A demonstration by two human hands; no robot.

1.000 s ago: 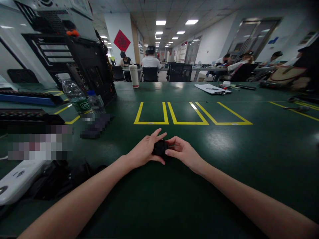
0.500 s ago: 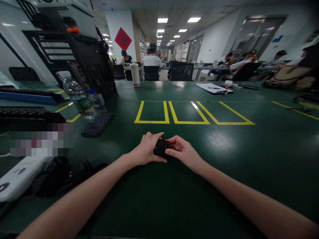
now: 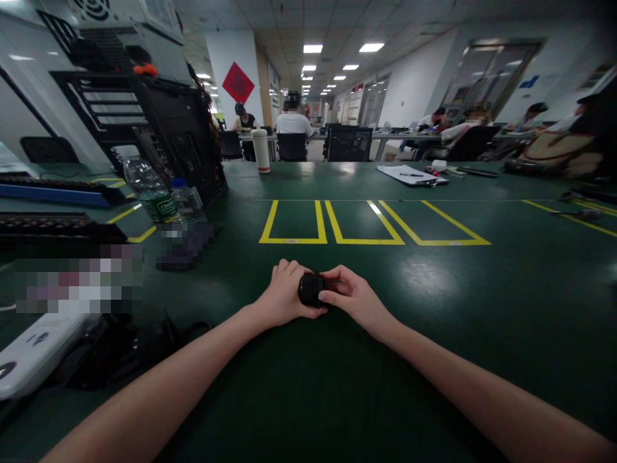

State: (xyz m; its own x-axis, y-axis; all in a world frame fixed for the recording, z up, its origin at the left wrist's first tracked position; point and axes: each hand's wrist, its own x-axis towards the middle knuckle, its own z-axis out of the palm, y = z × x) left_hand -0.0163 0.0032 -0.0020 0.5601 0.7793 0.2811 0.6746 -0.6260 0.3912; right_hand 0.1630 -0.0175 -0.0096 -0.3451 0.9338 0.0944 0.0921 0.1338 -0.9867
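Note:
A small black object (image 3: 309, 290) with a rounded, slightly glossy side is held between my two hands, close above or on the green table; its exact kind cannot be made out. My left hand (image 3: 285, 292) curls round its left side, thumb below and fingers over the top. From the right, my right hand (image 3: 351, 290) pinches its edge between thumb and fingertips. The fingers hide much of the object's top and right side.
Yellow tape outlines (image 3: 293, 242) mark the green table (image 3: 434, 360) beyond my hands. At left are a white power strip (image 3: 29, 350), a plastic bottle (image 3: 144, 180) and a black computer case (image 3: 178, 141). A white cup (image 3: 260, 151) and clipboard (image 3: 409, 173) stand farther back.
My left fingers, raised and spread earlier, have folded down round the black object. The object's rounded side now faces me more. My right hand keeps its pinch in nearly the same place.

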